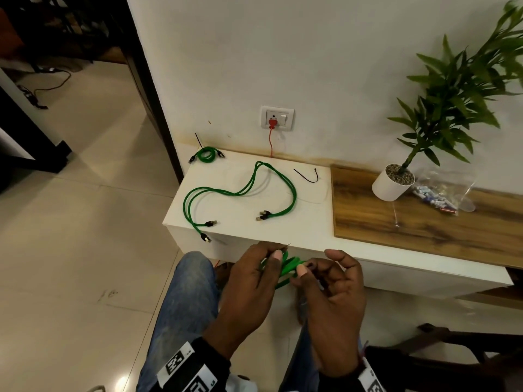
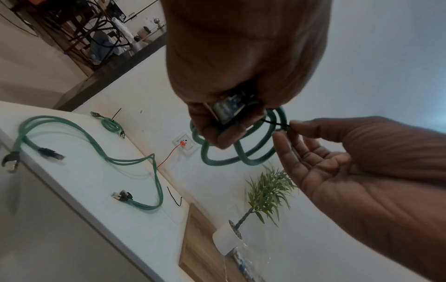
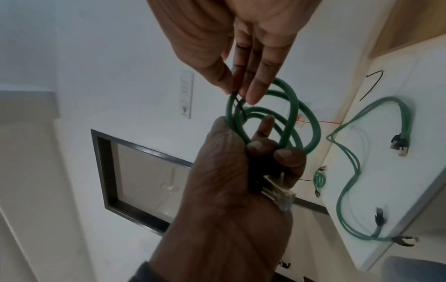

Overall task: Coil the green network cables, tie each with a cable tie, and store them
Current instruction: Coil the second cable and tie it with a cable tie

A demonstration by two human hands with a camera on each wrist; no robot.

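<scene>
A coiled green network cable (image 1: 288,267) hangs in the air in front of the white cabinet (image 1: 305,222). My left hand (image 1: 271,258) grips the coil (image 3: 291,106) together with its connector plugs (image 3: 280,196). A black cable tie (image 2: 275,123) runs across the coil's strands (image 2: 241,158). My right hand (image 1: 305,271) pinches that tie's end (image 3: 240,106) between thumb and fingertips. Two loose green cables (image 1: 243,190) lie spread on the cabinet top. A small tied coil (image 1: 208,154) sits at the back left corner. A spare black tie (image 1: 307,176) lies near the wall.
A potted plant (image 1: 393,182) and a clear plastic bag (image 1: 441,193) stand on the wooden top (image 1: 424,222) to the right. A red lead plugs into the wall socket (image 1: 277,118). One plug (image 1: 206,238) hangs over the cabinet's front edge.
</scene>
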